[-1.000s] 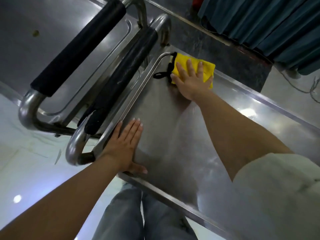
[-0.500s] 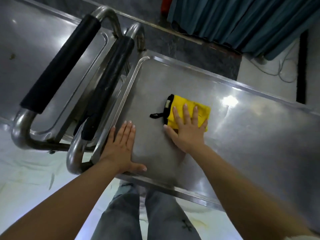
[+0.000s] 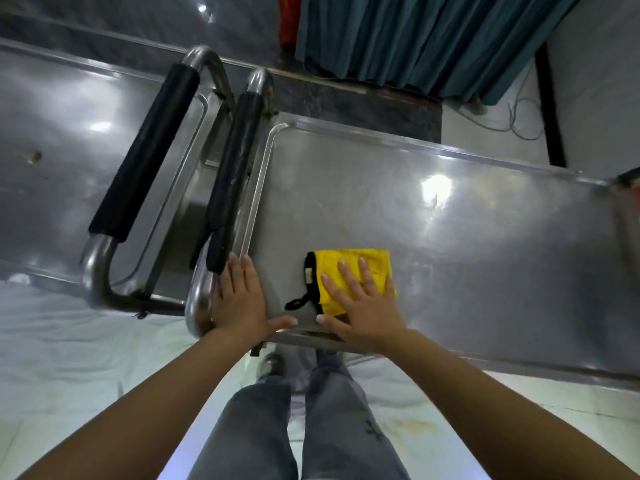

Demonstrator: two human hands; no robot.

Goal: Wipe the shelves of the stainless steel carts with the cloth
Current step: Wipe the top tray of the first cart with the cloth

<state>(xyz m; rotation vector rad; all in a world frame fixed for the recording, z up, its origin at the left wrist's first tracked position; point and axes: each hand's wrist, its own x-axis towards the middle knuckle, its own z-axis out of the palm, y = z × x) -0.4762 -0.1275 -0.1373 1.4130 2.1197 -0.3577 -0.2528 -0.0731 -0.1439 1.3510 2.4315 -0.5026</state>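
A folded yellow cloth (image 3: 367, 265) with a black edge and loop lies on the top shelf of the right stainless steel cart (image 3: 485, 237), near its front left corner. My right hand (image 3: 360, 306) presses flat on the cloth with straight, spread fingers. My left hand (image 3: 242, 299) rests flat on the shelf's left rim, beside the cart's black-padded handle (image 3: 235, 174), thumb stretched toward the right hand. A second steel cart (image 3: 62, 140) stands to the left with its own padded handle (image 3: 145, 157).
The two cart handles sit close side by side. Teal curtains (image 3: 433, 39) hang behind the carts, with cables on the floor at the far right. My legs in grey jeans (image 3: 298, 427) stand on a pale tiled floor (image 3: 69, 358) below the shelf's front edge.
My right hand has dragged the cloth from the far left corner of the shelf toward the near edge. My left hand has stayed on the left rim.
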